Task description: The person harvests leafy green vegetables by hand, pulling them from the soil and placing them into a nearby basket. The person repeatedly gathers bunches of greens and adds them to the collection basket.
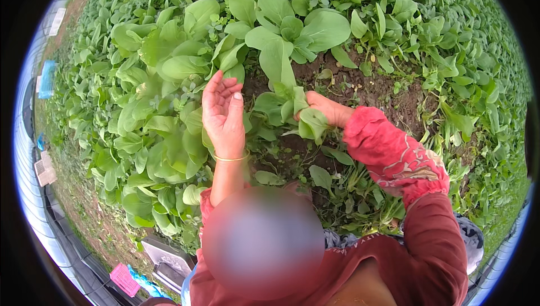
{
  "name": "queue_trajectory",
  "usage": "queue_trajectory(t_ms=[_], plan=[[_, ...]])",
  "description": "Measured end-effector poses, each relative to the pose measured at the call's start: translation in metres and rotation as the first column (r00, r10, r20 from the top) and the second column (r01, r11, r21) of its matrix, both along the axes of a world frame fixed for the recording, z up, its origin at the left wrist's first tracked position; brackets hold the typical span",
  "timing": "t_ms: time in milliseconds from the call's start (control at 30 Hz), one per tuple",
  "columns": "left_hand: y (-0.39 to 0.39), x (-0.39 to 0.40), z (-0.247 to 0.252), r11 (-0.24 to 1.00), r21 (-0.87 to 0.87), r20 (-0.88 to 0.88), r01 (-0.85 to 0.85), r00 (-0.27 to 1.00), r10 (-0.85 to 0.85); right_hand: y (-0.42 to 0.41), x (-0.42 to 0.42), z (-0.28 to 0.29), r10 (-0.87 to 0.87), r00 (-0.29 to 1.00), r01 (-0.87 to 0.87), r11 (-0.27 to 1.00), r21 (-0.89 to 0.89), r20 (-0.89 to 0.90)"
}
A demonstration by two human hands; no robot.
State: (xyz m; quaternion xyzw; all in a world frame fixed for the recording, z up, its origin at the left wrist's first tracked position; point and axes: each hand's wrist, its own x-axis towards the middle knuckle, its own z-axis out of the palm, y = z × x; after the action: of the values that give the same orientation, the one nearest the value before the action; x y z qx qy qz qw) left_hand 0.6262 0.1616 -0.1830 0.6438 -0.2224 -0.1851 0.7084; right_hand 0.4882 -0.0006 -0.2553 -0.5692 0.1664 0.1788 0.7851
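Observation:
My left hand is raised palm up among broad-leaved greens, its fingers apart and nothing in it; its fingertips are close to a leaf. A thin bangle circles that wrist. To its right, my right hand, below a red patterned sleeve cover, is closed around a leafy green plant. The leaves hide most of its fingers. Just beyond both hands stands a large leafy plant, rooted at the edge of a patch of bare soil.
Dense greens surround the soil patch. Loose plants lie close to my body. At lower left are a grey container, a pink plastic basket and blue plastic. A blue crate stands by the greenhouse wall at far left.

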Motion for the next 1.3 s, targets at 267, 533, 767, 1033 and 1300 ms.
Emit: queue_trajectory(t_ms=[267, 533, 767, 1033, 1300], plan=[[-0.099, 0.011, -0.007, 0.853, 0.495, 0.712, -0.168, 0.641, -0.287, -0.105, -0.063, 0.021, 0.337, 0.919, -0.389, 0.857, -0.337, -0.205], [-0.053, 0.000, -0.051, 0.910, 0.416, 0.532, 0.003, 0.810, -0.246, -0.056, 0.087, -0.129, -0.660, 0.692, 0.671, 0.436, 0.600, -0.294], [-0.037, 0.005, -0.058, 0.983, 0.165, -0.030, -0.077, 0.996, 0.083, -0.054, 0.062, -0.152, -0.552, 0.777, 0.508, 0.266, 0.819, -0.302], [-0.042, -0.009, -0.077, 0.793, 0.255, -0.549, 0.553, 0.758, -0.352, -0.026, -0.031, -0.031, -0.565, 0.757, 0.634, 0.510, 0.582, -0.329], [-0.074, -0.053, -0.063, 0.595, 0.089, -0.543, 0.799, 0.540, -0.643, -0.011, -0.071, 0.019, -0.620, 0.780, 0.624, 0.761, 0.177, -0.086]])
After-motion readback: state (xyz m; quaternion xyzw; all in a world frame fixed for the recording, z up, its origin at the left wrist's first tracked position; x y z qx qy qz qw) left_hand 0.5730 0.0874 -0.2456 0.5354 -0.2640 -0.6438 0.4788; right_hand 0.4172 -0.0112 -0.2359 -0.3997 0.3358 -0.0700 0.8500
